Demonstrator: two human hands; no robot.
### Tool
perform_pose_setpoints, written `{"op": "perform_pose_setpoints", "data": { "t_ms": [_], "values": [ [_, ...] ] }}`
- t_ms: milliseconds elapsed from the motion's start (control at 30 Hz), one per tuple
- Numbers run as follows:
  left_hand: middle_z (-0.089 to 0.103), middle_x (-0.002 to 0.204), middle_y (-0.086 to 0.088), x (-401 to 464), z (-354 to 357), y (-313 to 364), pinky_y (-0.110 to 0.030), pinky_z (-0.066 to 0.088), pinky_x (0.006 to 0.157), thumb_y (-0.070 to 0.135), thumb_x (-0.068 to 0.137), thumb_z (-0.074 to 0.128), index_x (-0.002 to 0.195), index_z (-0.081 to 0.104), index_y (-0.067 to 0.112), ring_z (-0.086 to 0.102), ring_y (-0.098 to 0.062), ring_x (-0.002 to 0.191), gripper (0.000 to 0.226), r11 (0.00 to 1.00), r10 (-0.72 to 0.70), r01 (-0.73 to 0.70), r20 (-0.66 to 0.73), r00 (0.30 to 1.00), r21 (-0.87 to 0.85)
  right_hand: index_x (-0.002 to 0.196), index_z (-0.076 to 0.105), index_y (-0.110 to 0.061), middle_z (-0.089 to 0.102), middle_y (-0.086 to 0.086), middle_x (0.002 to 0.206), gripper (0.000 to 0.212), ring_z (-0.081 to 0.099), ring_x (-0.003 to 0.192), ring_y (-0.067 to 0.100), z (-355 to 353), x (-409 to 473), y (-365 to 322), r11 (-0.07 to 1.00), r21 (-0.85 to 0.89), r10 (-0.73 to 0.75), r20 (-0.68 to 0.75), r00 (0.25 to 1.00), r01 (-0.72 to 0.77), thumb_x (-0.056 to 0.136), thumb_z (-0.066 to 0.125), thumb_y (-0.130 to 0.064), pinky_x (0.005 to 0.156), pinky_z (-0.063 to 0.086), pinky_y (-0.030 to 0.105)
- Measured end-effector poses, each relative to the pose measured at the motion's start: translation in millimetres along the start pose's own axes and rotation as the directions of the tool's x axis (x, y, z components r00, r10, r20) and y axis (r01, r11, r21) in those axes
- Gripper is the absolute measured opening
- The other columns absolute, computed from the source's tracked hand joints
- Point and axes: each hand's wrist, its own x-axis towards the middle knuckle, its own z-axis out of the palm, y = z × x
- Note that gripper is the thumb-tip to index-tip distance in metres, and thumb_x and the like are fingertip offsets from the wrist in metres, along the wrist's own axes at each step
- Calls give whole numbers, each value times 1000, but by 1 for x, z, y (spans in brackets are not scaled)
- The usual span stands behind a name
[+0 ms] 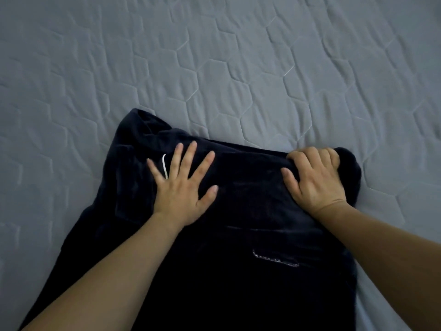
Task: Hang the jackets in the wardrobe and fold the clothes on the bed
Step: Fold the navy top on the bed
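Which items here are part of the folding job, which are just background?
In the job:
dark garment
left hand, pressing flat on it
right hand, gripping its far edge

Background:
quilted bed cover
white cord on the garment

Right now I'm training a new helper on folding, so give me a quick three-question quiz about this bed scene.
1. True or false: the left hand lies flat, fingers spread, on the dark garment.
2. Which hand has a grip on the garment's far edge? A) left B) right C) neither
3. Fill in: the garment lies on a grey ______ bedcover.

Key: 1 true. 2 B, the right hand curls round the edge. 3 quilted.
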Motion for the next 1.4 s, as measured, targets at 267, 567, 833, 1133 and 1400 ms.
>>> {"op": "perform_pose_setpoints", "data": {
  "t_ms": [267,567,833,1133,1400],
  "values": [
    [-10,165,0,9,14,-2,-81,4,104,69,92,12,153,-11,41,-13,-24,151,72,999,-13,16,-61,998,50,116,59,-11,58,10,117,46,53,109,32,-17,-5,-17,998,-55,-17,-30,999,15,98,35,-45,105,22,45],
    [-4,165,-7,-106,-22,-11,-73,-11,105,59,98,22,157,-2,34,-2,-30,152,69,982,-181,173,-121,976,-74,154,19,-12,23,16,156,91,23,143,33,-85,-214,-120,565,70,801,190,567,-822,86,60,-56,116,18,49],
    [14,161,-7,-351,-1,-94,-67,14,113,77,80,41,156,9,22,17,-33,145,98,159,-862,978,464,206,-138,122,51,-9,62,14,117,67,61,104,35,-106,-310,-202,-121,130,869,492,-42,-984,76,71,-54,86,48,40],
    [63,126,-2,-381,-64,-61,-41,46,88,37,90,64,99,58,16,59,-26,104,24,-816,-199,553,980,6,-169,84,67,-3,70,14,67,27,65,63,30,-189,-327,-232,-420,-259,197,910,-366,-870,83,70,-30,58,54,38],
    [57,134,-11,-312,-151,-46,-49,50,99,24,89,59,139,52,10,59,-35,112,53,-665,-621,474,780,80,-578,75,68,1,68,15,61,27,65,45,29,-265,-240,-193,-697,18,160,978,-131,-717,88,55,-19,39,53,37]
  ]
}}
